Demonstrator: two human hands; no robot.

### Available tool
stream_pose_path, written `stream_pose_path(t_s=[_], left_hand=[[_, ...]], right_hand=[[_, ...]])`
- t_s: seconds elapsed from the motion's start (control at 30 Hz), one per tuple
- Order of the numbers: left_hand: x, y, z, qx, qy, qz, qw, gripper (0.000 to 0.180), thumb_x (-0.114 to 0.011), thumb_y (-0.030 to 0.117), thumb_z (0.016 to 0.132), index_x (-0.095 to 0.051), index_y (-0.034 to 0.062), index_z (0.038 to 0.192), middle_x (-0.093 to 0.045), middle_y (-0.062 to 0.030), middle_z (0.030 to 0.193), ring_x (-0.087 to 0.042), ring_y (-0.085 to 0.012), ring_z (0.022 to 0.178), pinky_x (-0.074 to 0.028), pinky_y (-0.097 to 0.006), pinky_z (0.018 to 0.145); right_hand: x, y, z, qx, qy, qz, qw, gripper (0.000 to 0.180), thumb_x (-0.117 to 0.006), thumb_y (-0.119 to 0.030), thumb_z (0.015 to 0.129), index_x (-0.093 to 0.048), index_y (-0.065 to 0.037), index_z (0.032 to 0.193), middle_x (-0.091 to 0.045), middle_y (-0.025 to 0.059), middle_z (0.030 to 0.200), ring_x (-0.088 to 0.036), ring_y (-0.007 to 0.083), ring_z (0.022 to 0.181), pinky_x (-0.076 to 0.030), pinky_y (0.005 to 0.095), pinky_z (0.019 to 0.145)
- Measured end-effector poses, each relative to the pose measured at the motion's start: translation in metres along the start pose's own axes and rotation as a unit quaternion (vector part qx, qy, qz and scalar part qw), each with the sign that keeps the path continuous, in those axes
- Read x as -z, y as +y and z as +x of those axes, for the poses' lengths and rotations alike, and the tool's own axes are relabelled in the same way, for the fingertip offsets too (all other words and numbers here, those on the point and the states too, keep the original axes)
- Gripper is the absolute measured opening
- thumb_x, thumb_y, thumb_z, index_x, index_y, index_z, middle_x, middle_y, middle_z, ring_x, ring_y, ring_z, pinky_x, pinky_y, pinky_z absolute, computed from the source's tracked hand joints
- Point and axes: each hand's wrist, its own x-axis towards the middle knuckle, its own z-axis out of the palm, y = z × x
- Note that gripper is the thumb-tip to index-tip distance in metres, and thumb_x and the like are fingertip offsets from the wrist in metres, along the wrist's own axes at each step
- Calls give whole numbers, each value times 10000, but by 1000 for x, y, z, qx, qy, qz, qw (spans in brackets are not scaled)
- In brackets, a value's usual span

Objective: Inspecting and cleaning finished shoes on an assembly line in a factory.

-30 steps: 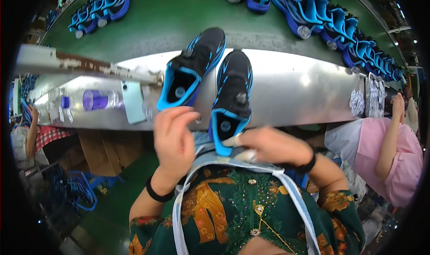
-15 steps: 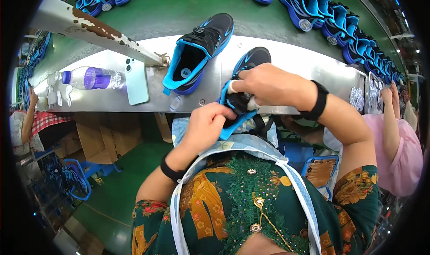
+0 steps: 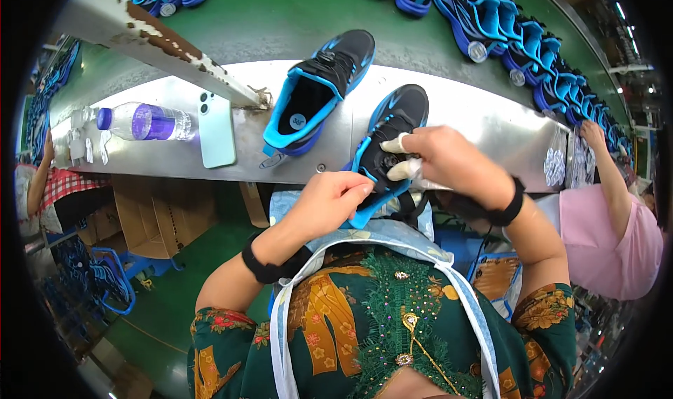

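A black sneaker (image 3: 401, 112) with blue trim lies toe-away at the workbench's near edge, its heel overhanging toward my apron. My left hand (image 3: 324, 204) is closed in a pinch at the left side of its blue collar; what lies between the fingertips is mostly hidden. Over the laces and tongue is my right hand (image 3: 449, 159), with pale covers on thumb and forefinger. Those two fingertips are apart, beside the dark lace fastener (image 3: 385, 162). To the left, a matching sneaker (image 3: 319, 94) stands with its opening toward me and a round sticker on the insole.
A rusty white post (image 3: 168, 45) crosses the metal bench (image 3: 484, 115). Left of it lie a pale green phone (image 3: 217, 133) and a bottle (image 3: 151, 122). Sneakers line the green surface beyond (image 3: 280, 21). Co-workers sit at both sides; a cardboard box (image 3: 165, 213) is below.
My right hand has drawn back to the right, and its thumb and forefinger show apart. The left fingers, earlier dipped into the shoe opening, now pinch at the collar. The view has shifted slightly.
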Motion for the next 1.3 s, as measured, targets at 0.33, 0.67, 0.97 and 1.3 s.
stream_pose_path(t_s=[0.33, 0.67, 0.97, 1.3], left_hand=[[97, -11, 58, -130, 329, 293, 888, 314, -632, 295, 886, -650, -18, 877, -646, -211, 861, -622, -333, 770, -480, -433, 723], [46, -9, 18, -120, 230, -83, 962, 196, -647, 163, 927, -618, -8, 835, -596, -40, 721, -503, -57, 649, -422, -247, 579], [31, -4, 24, -290, 309, 325, 845, 224, -686, 209, 855, -640, -7, 892, -590, -89, 771, -521, -217, 747, -424, -361, 675], [24, 7, -31, -196, 73, 209, 955, 247, -711, 232, 842, -707, 39, 996, -634, -92, 861, -563, -236, 794, -459, -339, 746]], right_hand=[[10, 10, 140, 246, 14, -23, 969, 635, -788, -74, 650, -599, -206, 1241, -607, 127, 832, -637, 315, 819, -521, 408, 702], [19, 10, 112, 136, -70, 191, 970, 526, -700, -13, 718, -627, -110, 1229, -642, 120, 890, -619, 361, 762, -506, 411, 697], [-7, 3, 86, 152, 120, -117, 974, 361, -713, -174, 816, -679, -61, 1158, -659, 145, 813, -614, 340, 751, -469, 430, 650], [4, -11, -39, -20, 26, 91, 995, 376, -750, -146, 809, -664, -103, 1173, -558, 130, 755, -615, 272, 771, -503, 372, 704]])
